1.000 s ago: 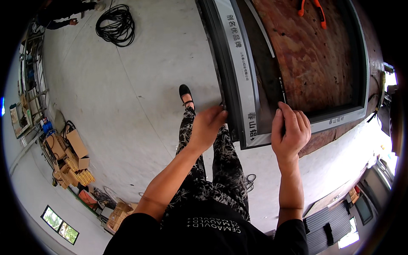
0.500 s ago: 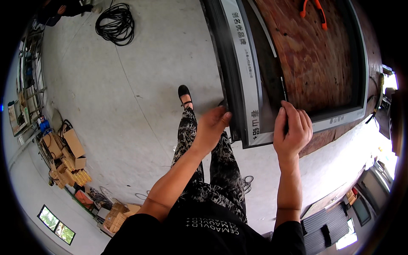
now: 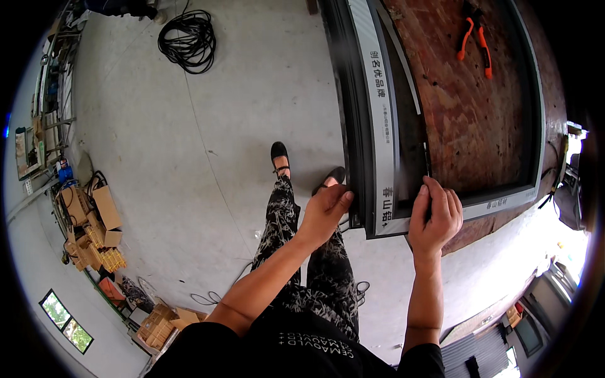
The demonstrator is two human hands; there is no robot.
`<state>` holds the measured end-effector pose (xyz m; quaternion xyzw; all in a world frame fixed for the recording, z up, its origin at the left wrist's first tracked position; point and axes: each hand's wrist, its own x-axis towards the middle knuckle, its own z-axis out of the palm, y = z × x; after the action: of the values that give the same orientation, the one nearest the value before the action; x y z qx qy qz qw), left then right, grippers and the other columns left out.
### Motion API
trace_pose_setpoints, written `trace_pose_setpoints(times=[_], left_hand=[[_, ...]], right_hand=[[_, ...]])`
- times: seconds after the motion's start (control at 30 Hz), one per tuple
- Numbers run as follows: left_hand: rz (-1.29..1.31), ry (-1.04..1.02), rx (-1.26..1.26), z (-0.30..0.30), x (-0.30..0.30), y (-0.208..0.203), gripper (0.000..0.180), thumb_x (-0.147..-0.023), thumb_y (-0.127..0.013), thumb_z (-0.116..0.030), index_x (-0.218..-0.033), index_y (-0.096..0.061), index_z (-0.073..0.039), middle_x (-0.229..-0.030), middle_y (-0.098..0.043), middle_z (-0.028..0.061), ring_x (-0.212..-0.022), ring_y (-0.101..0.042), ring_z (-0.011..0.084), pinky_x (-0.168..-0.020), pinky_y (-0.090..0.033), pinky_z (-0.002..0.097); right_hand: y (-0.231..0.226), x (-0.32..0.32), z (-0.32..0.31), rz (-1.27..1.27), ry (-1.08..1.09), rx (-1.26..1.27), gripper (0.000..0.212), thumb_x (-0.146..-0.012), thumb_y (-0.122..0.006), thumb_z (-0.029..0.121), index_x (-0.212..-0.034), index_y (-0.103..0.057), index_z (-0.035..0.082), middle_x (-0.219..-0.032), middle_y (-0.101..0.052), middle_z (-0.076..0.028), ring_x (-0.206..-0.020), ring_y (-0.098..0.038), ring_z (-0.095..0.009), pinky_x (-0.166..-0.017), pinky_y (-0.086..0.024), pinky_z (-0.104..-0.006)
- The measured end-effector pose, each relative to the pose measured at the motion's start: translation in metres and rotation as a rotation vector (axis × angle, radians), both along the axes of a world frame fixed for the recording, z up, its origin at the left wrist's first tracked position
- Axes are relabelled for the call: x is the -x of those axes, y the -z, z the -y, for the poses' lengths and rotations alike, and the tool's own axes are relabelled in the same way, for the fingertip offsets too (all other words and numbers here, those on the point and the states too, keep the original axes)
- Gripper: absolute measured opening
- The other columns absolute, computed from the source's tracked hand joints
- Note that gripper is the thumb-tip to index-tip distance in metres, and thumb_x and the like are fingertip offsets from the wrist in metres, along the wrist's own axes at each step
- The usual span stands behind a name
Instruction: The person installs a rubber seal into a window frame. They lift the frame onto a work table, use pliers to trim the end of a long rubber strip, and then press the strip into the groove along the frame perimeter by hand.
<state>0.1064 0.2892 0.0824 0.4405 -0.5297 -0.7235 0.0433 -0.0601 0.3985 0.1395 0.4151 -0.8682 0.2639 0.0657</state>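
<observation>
A dark window frame (image 3: 380,135) with pale printed film on its faces lies on a wooden worktop (image 3: 469,126) at the right. My left hand (image 3: 328,211) is closed at the outer left side of the frame, near its front corner. What its fingers hold, if anything, is hidden. At the front edge, my right hand (image 3: 436,214) reaches over the frame with bent fingers. Its thumb and forefinger pinch a thin black strip (image 3: 427,162) that runs away from me inside the frame. Pliers with orange handles (image 3: 484,53) lie on the wood further back.
A coil of black cable (image 3: 187,41) lies on the concrete floor (image 3: 145,145) at the far left. Open cardboard boxes (image 3: 101,211) are stacked along the left wall. Thin loops of cord (image 3: 205,298) lie near my legs. Part of a person (image 3: 123,7) shows at the top left.
My view has shifted, so the frame sits lower in it and the pliers show more fully. Both hands stay at about the same places on the frame.
</observation>
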Motion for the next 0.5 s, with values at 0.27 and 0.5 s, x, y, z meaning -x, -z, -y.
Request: trace_pose_setpoints(times=[0.27,0.5], left_hand=[[0.22,0.353,0.35,0.02,0.003,-0.02,0.019,-0.095,-0.055,-0.018,-0.09,-0.061,0.0,-0.068,-0.055,0.0153,-0.061,-0.056,0.0247,-0.059,-0.044,0.0348],[0.384,0.53,0.618,0.034,0.01,-0.05,0.017,-0.09,-0.06,-0.019,-0.087,-0.064,-0.002,-0.072,-0.06,0.0144,-0.065,-0.06,0.0279,-0.06,-0.045,0.037]], right_hand=[[0.0,0.001,0.004,0.017,-0.007,0.032,0.013,-0.082,-0.062,0.004,-0.094,-0.067,0.001,-0.067,-0.06,-0.007,-0.057,-0.055,-0.023,-0.058,-0.044,-0.0344],[0.001,0.0,0.004,0.034,-0.001,0.041,0.014,-0.082,-0.063,0.006,-0.094,-0.068,0.002,-0.066,-0.059,-0.006,-0.057,-0.055,-0.023,-0.056,-0.044,-0.0343]])
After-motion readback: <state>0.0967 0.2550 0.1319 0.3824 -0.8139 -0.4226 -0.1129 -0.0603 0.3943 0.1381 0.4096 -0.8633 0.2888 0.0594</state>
